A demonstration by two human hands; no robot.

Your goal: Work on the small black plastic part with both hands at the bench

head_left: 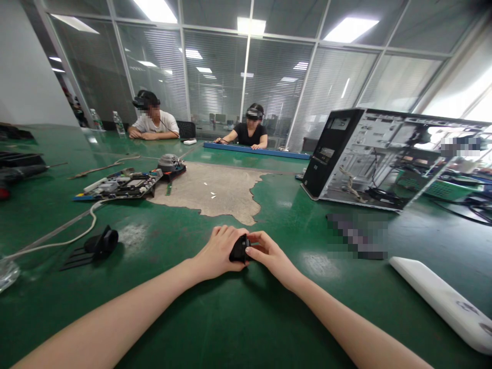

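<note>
Near the middle of the green table (pixel 215 323), a small black object (pixel 239 249) is held between both hands. My left hand (pixel 220 252) wraps over its left side, with the fingers on top and the thumb below. From the right, my right hand (pixel 271 254) pinches its edge between thumb and fingers. The fingers cover part of the object, and I cannot make out what it is. A torn patch of bare brown surface (pixel 215 192) lies just beyond the hands.
An open computer case (pixel 334 154) stands at right, near a white bar-shaped object (pixel 438 302). At left are a circuit board (pixel 126 184), a black part (pixel 102 243) and a cable (pixel 92 218). Two people (pixel 157 123) (pixel 250 130) sit across the table.
</note>
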